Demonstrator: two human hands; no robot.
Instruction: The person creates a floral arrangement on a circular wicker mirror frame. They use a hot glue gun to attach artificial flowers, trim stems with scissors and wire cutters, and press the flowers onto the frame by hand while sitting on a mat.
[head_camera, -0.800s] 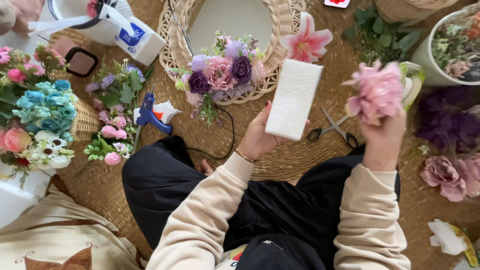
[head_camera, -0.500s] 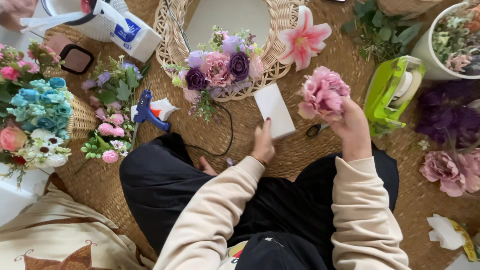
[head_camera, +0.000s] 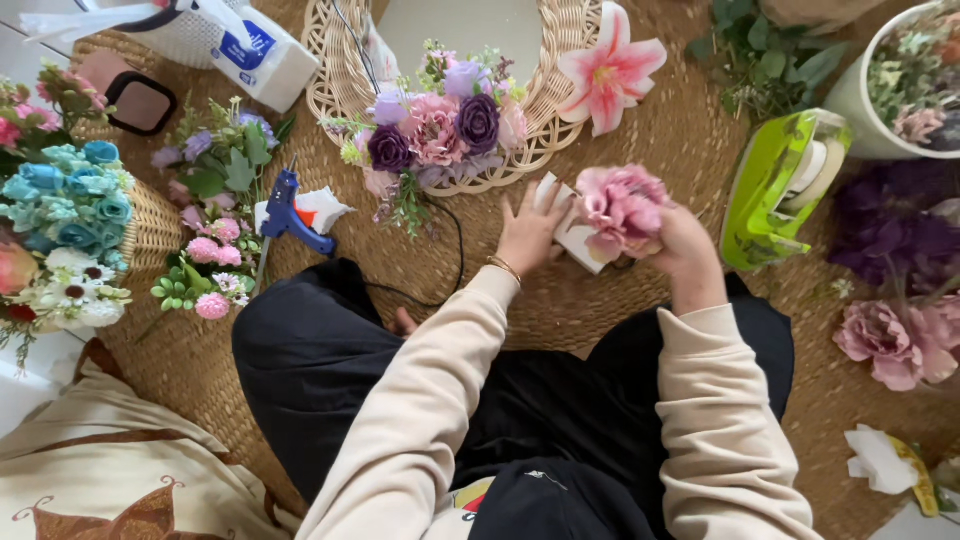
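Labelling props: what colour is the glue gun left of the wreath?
Blue body with an orange tip: the glue gun lies on the woven mat; clearest in the head view.

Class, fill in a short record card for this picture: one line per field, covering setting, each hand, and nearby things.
Setting: woven mat, person seated
Left hand: flat on white block
Right hand: grip around pink flower
Ahead: wicker ring with purple and pink blooms
Left side: blue glue gun
Right side: green tape dispenser

Bare woven mat is lying open just below the hands, while the wicker wreath is crowding the far side, the green tape dispenser blocking rightward and the blue glue gun with its cord blocking leftward.
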